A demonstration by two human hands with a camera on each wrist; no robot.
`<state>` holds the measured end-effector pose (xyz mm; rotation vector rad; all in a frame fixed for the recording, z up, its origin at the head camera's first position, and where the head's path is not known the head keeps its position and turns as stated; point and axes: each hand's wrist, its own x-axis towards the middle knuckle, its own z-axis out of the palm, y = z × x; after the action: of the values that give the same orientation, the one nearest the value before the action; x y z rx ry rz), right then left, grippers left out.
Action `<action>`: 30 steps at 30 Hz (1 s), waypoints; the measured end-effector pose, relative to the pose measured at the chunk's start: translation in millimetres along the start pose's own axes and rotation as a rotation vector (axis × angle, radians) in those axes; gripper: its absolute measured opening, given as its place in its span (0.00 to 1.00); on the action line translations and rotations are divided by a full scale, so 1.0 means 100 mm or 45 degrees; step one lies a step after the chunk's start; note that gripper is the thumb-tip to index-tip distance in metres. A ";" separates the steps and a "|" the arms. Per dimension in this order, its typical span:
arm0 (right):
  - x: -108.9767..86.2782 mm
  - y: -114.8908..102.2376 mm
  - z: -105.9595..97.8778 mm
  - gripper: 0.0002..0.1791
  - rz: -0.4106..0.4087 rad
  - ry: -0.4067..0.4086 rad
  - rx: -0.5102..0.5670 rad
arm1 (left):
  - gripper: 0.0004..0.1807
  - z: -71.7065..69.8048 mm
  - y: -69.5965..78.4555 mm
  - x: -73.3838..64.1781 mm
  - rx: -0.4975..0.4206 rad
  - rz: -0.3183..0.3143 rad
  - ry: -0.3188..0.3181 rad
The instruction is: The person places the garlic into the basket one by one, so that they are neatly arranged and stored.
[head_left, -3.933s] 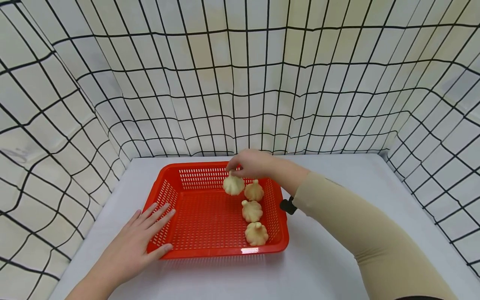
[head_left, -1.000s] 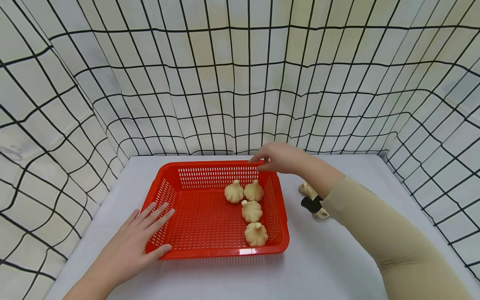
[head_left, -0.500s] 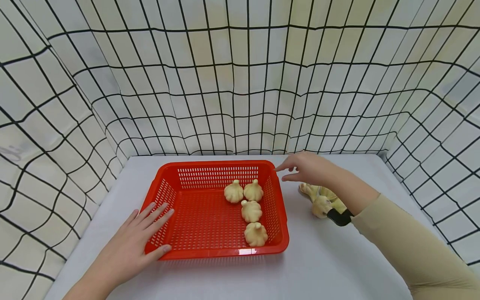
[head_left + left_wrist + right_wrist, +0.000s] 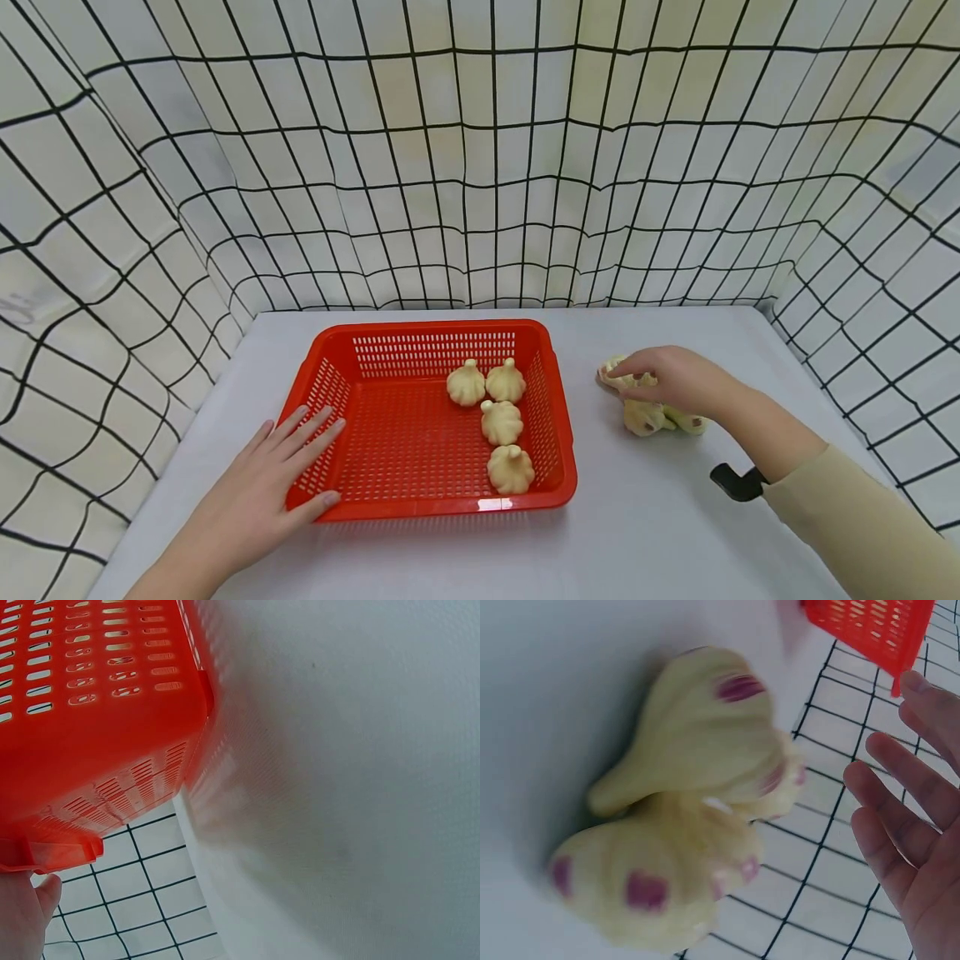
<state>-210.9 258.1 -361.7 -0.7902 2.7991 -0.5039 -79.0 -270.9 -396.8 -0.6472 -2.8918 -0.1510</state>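
Note:
My left hand (image 4: 258,487) rests with spread, straight fingers on the left rim of a red plastic basket (image 4: 408,507). In the left wrist view, the thumb and part of that hand (image 4: 21,919) show at the rim. Several cream garlic bulbs (image 4: 502,423) sit along the basket's right side. To the right of the basket, my right hand (image 4: 678,379) hovers over a small pile of garlic bulbs (image 4: 643,418), partly covering it. The right wrist view shows purple patches on these bulbs (image 4: 705,724), with the loosely bent fingers (image 4: 900,825) apart from them and holding nothing.
A white-covered table (image 4: 450,558) bears the basket and the pile. Black netting (image 4: 517,183) over white sheeting encloses the back and both sides. A black strap end (image 4: 738,482) juts from the right sleeve (image 4: 862,517).
Earlier my right hand held a garlic bulb over the basket; that bulb now sits inside, at the back. The hand then moved right to the pile. My left hand has stayed on the rim.

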 end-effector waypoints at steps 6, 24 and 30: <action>-0.23 0.19 0.07 0.19 0.054 0.044 0.033 | 0.44 -0.01 0.01 0.00 0.002 -0.007 -0.011; -0.30 0.32 0.21 0.33 0.113 0.007 -0.147 | 0.44 -0.02 0.01 -0.01 -0.005 -0.010 -0.013; -0.28 0.33 0.25 0.33 0.077 0.018 -0.237 | 0.44 -0.03 0.01 -0.01 -0.009 -0.006 -0.004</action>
<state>-196.2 293.0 -394.9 -0.7357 2.9039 -0.2423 -77.5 -270.4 -394.3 -0.6422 -2.8974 -0.1610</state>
